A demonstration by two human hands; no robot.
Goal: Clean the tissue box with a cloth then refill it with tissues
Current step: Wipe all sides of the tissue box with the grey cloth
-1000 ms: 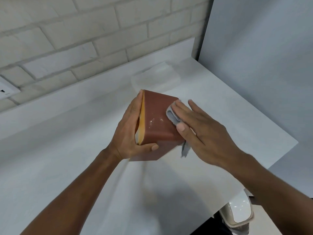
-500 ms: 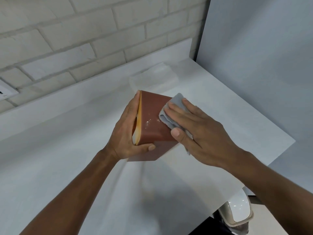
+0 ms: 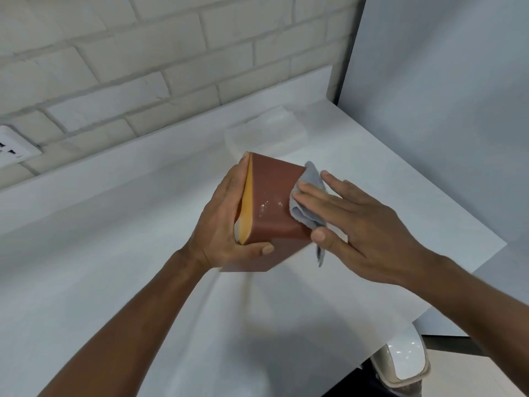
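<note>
A reddish-brown tissue box [image 3: 270, 196] with an orange-yellow inner edge is tilted on one corner over the white counter. My left hand [image 3: 226, 222] grips its left side, thumb along the lower edge. White specks show on the box's upper face. My right hand [image 3: 352, 222] presses a folded grey cloth [image 3: 310, 202] flat against the box's right edge, fingers spread, with a corner of cloth hanging below. A pack of white tissues [image 3: 264, 133] in clear wrap lies behind the box near the wall.
The white counter [image 3: 114, 253] ends at a right edge [image 3: 458, 282] and meets a white brick wall behind. A grey partition [image 3: 443, 96] stands at the right. A wall socket [image 3: 11, 147] is at far left. A white bin lid [image 3: 403, 362] sits below the counter's edge.
My right hand slid the cloth up the box's face toward its far right edge, then back slightly. My left hand kept its hold on the box.
</note>
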